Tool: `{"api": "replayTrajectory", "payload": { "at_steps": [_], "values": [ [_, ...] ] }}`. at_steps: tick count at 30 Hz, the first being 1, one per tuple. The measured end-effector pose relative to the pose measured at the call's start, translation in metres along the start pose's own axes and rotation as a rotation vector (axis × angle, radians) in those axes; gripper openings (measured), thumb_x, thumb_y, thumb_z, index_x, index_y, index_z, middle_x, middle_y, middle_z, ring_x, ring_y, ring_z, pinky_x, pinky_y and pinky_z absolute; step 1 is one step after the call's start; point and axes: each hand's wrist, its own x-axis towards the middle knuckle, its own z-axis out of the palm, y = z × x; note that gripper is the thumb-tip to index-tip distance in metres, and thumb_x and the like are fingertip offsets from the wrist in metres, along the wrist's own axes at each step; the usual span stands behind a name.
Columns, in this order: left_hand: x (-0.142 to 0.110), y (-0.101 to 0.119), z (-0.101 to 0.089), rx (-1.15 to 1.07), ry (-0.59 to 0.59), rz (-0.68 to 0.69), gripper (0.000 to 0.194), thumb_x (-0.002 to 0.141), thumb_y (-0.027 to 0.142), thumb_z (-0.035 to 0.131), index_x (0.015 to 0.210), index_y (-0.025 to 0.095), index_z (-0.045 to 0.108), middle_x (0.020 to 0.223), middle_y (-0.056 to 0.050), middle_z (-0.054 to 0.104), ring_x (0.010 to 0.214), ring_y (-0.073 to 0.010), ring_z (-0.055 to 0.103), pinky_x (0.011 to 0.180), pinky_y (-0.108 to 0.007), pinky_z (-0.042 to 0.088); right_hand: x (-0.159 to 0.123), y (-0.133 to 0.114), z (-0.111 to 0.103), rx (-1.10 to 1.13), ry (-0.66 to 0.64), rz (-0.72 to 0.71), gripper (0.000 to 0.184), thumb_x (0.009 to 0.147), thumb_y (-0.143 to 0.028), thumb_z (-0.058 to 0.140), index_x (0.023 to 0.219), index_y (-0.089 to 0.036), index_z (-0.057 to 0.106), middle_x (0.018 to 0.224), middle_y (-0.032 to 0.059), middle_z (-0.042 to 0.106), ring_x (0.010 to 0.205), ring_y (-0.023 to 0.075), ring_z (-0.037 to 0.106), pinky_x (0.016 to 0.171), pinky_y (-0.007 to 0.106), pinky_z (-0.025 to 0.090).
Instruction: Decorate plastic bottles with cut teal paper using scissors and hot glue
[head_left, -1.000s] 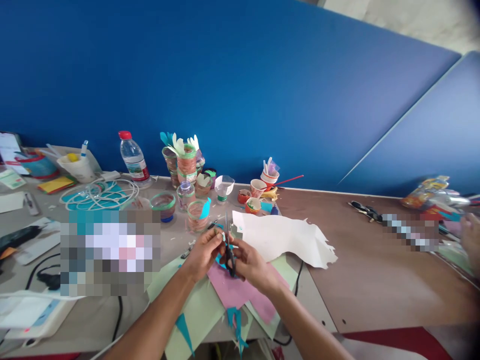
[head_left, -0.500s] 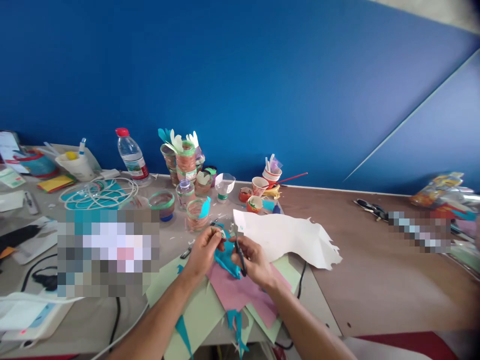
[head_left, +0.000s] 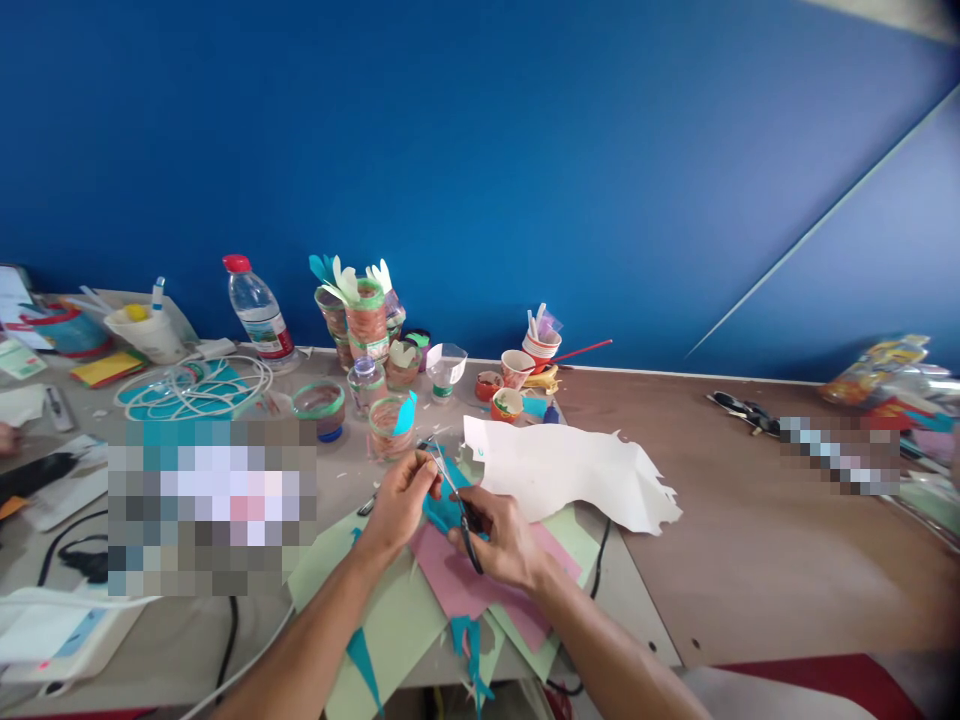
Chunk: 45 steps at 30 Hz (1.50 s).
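My left hand (head_left: 401,500) pinches a teal paper piece (head_left: 444,507) above the desk. My right hand (head_left: 504,535) grips black-handled scissors (head_left: 454,495), fingers through the loops, the blades pointing up and left into the teal paper. Under both hands lie a pink sheet (head_left: 472,585) and pale green sheets (head_left: 390,620). A torn white sheet (head_left: 570,468) lies just to the right of the hands.
Decorated cups and jars (head_left: 367,330) and a water bottle (head_left: 255,312) stand at the back by the blue wall. A coiled white cable (head_left: 196,385) lies left. Small paper cups (head_left: 517,370) sit behind the white sheet. Tools and packets (head_left: 885,385) lie far right on the brown table (head_left: 750,560).
The scissors have tilted from near upright to slanting left, and my right hand has dropped slightly. The teal paper stays pinched in my left hand. The view shifted a little left.
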Motion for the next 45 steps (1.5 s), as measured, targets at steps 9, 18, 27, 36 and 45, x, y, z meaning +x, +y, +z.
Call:
{"api": "replayTrajectory", "payload": {
  "at_steps": [9,18,27,36,45],
  "values": [
    [-0.001,0.005,0.004,0.035,-0.021,0.022,0.027,0.083,0.039,0.055,0.068,0.018,0.051,0.059,0.004,0.048,0.056,-0.0097,0.046,0.057,-0.023,0.036,0.001,0.000,0.001,-0.002,-0.003,0.028,0.026,0.074,-0.028,0.061,0.095,-0.014,0.065,0.060,-0.0038,0.049,0.053,0.0091,0.038,0.052,0.022,0.032],
    [-0.001,0.004,0.005,0.016,-0.034,0.011,0.029,0.083,0.043,0.055,0.070,0.018,0.051,0.059,0.004,0.048,0.056,-0.0100,0.046,0.056,-0.023,0.037,0.000,0.004,0.006,0.065,-0.007,0.018,0.025,0.076,-0.029,0.061,0.096,-0.014,0.064,0.062,-0.0041,0.048,0.055,0.0091,0.038,0.052,0.021,0.032],
    [-0.002,0.006,0.008,-0.054,-0.024,-0.052,0.031,0.080,0.047,0.058,0.070,0.018,0.050,0.058,0.004,0.048,0.056,-0.0101,0.047,0.058,-0.024,0.040,-0.001,0.005,0.013,0.129,-0.018,0.012,0.027,0.081,-0.028,0.057,0.104,-0.016,0.061,0.060,-0.0059,0.043,0.054,0.0089,0.035,0.053,0.022,0.032],
    [-0.001,0.001,0.006,-0.066,-0.040,-0.046,0.029,0.083,0.044,0.056,0.072,0.018,0.051,0.058,0.004,0.049,0.055,-0.0102,0.048,0.058,-0.024,0.041,-0.003,0.007,0.017,0.141,-0.032,0.013,0.024,0.085,-0.033,0.054,0.101,-0.015,0.058,0.063,-0.0053,0.042,0.057,0.0090,0.034,0.053,0.022,0.031],
    [-0.002,-0.001,0.007,-0.104,0.007,-0.048,0.033,0.080,0.049,0.058,0.074,0.017,0.054,0.061,0.003,0.052,0.055,-0.0111,0.051,0.058,-0.025,0.043,-0.002,0.007,0.019,0.191,0.002,-0.008,0.023,0.086,-0.035,0.054,0.099,-0.016,0.058,0.062,-0.0050,0.043,0.055,0.0091,0.034,0.052,0.022,0.032]
  ]
}}
